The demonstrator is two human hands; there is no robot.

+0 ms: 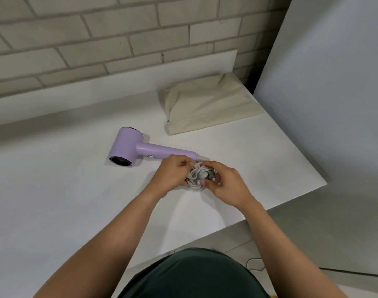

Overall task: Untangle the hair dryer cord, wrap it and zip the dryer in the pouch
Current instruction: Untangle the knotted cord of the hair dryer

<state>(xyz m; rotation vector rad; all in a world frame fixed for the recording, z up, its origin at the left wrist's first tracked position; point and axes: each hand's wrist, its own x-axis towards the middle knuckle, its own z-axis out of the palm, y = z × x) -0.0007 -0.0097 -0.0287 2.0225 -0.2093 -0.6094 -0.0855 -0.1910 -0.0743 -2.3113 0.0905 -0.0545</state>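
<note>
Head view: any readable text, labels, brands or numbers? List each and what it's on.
None readable.
Hair dryer: a small pale mark on the handle near the left hand, too small to read.
Pouch: plain fabric, no print visible.
Cord: bunched between both hands, no markings visible.

One lilac hair dryer (131,148), one bundled white cord (197,176), one cream pouch (207,104), two hands on one white table (54,190).

White table (54,190) against a brick wall (97,39) — grey floor (312,233) below.
</note>
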